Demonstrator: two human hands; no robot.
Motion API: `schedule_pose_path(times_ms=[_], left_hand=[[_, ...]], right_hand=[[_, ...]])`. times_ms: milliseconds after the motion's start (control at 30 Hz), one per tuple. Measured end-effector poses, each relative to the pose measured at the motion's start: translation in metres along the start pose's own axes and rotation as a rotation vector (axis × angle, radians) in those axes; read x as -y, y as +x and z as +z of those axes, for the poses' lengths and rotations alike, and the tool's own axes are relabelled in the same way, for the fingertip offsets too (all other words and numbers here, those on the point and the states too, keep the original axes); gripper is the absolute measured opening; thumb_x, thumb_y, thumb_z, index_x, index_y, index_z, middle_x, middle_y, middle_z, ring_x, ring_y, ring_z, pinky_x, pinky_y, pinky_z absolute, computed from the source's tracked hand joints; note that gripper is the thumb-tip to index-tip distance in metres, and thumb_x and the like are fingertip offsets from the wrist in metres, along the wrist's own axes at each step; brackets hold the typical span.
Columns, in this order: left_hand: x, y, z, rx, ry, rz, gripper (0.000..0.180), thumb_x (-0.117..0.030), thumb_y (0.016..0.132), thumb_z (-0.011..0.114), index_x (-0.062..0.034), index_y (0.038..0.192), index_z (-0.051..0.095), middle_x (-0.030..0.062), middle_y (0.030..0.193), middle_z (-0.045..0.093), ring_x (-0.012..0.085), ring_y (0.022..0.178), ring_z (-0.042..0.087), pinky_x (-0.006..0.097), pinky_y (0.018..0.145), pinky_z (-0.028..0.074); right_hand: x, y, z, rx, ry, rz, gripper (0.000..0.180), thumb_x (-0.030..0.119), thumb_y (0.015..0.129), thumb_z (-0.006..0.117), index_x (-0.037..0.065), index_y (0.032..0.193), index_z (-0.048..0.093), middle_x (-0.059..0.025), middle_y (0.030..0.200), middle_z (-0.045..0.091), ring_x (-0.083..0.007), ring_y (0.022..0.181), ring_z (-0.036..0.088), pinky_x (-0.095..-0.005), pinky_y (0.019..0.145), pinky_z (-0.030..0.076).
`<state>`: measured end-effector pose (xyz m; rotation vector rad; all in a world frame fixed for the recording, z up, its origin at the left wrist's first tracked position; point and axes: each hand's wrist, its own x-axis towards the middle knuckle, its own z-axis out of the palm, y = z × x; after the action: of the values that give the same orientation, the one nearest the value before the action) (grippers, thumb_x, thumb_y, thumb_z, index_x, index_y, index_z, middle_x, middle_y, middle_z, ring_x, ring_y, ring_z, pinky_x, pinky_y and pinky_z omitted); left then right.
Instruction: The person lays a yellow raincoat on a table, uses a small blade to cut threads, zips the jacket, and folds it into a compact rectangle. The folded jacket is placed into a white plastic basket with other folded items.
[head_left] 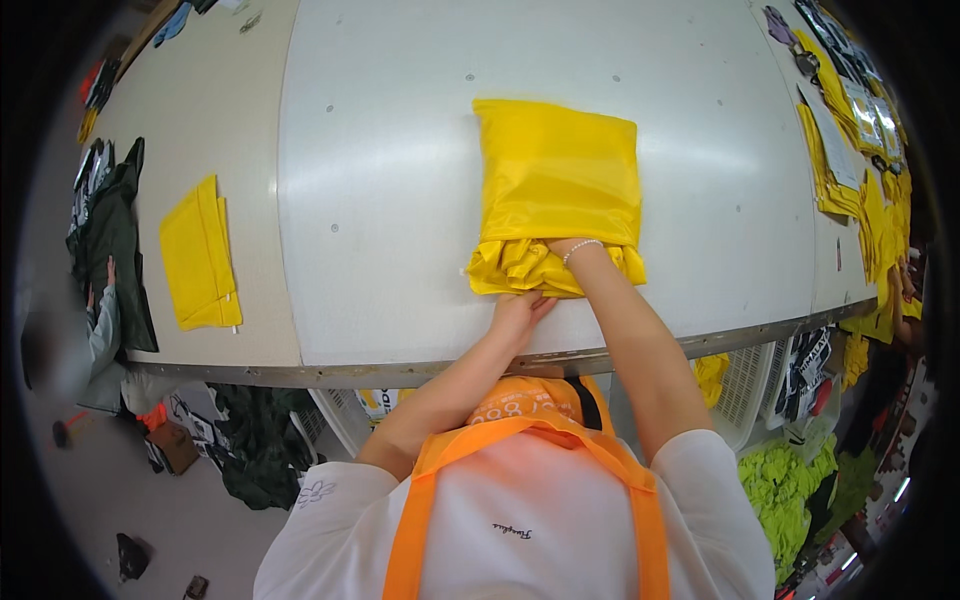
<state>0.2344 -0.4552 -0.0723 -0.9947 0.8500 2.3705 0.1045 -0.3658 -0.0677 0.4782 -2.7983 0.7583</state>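
A yellow shiny pouch [556,170] lies flat on the white table [380,200], its open end toward me. Bunched yellow fabric [520,268] spills out of that opening. My right hand [572,247] reaches into the opening; only the wrist with a bead bracelet shows and the fingers are hidden inside. My left hand [520,312] sits at the table's near edge, its fingers gripping the lower rim of the bunched fabric.
A folded yellow piece [200,255] lies at the left next to dark green garments [115,235]. Another person's sleeve and hand [102,315] are there too. Yellow packed items [850,150] line the right side. White baskets [748,385] and lime garments [785,485] sit below the table.
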Motion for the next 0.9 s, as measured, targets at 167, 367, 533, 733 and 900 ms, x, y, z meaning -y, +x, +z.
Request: schedule_pose_path(times_ms=[167, 367, 533, 733, 900], left_hand=[[-0.041, -0.02, -0.011, 0.122, 0.628, -0.289, 0.022, -0.023, 0.09, 0.053, -0.005, 0.1, 0.06, 0.0061, 0.091, 0.065, 0.0151, 0.08, 0.063, 0.029, 0.073, 0.05], [-0.072, -0.069, 0.005, 0.26, 1.498, 0.579, 0.024, -0.019, 0.084, 0.061, -0.0033, 0.101, 0.062, 0.0101, 0.095, 0.065, 0.0236, 0.083, 0.064, 0.033, 0.073, 0.049], [-0.063, -0.033, 0.065, 0.525, 2.219, 1.328, 0.053, -0.014, 0.077, 0.059, -0.0046, 0.127, 0.045, 0.0154, 0.127, 0.047, 0.0284, 0.119, 0.043, 0.04, 0.098, 0.034], [-0.056, -0.009, 0.071, 0.422, 2.567, 1.563, 0.063, -0.02, 0.079, 0.056, -0.0061, 0.137, 0.034, 0.0144, 0.133, 0.043, 0.0304, 0.124, 0.039, 0.041, 0.102, 0.03], [-0.066, -0.022, 0.114, 0.51, 2.466, 1.404, 0.057, -0.024, 0.083, 0.058, -0.0097, 0.134, 0.037, 0.0164, 0.135, 0.04, 0.0325, 0.117, 0.043, 0.042, 0.095, 0.036]], right_hand=[[0.042, -0.023, -0.083, 0.485, 0.147, 0.165, 0.037, 0.03, 0.087, 0.053, 0.006, 0.115, 0.057, -0.0179, 0.114, 0.057, -0.0347, 0.107, 0.052, -0.0427, 0.093, 0.039], [0.001, -0.169, -0.103, 0.187, 0.704, 0.697, 0.031, 0.011, 0.088, 0.054, 0.0, 0.117, 0.05, -0.0146, 0.104, 0.061, -0.0226, 0.087, 0.062, -0.0306, 0.078, 0.049], [0.0, -0.16, -0.063, -0.261, 1.303, 1.21, 0.027, 0.005, 0.089, 0.051, 0.0, 0.115, 0.046, -0.0109, 0.101, 0.059, -0.0157, 0.085, 0.059, -0.0253, 0.076, 0.047], [0.007, -0.145, -0.051, -0.359, 1.338, 0.987, 0.029, -0.001, 0.085, 0.052, 0.002, 0.112, 0.042, -0.0092, 0.105, 0.054, -0.0131, 0.09, 0.053, -0.0246, 0.077, 0.044], [0.018, -0.108, -0.082, -0.483, 1.706, 1.134, 0.046, 0.0, 0.088, 0.052, 0.004, 0.126, 0.027, -0.015, 0.118, 0.048, -0.0227, 0.102, 0.054, -0.0374, 0.084, 0.049]])
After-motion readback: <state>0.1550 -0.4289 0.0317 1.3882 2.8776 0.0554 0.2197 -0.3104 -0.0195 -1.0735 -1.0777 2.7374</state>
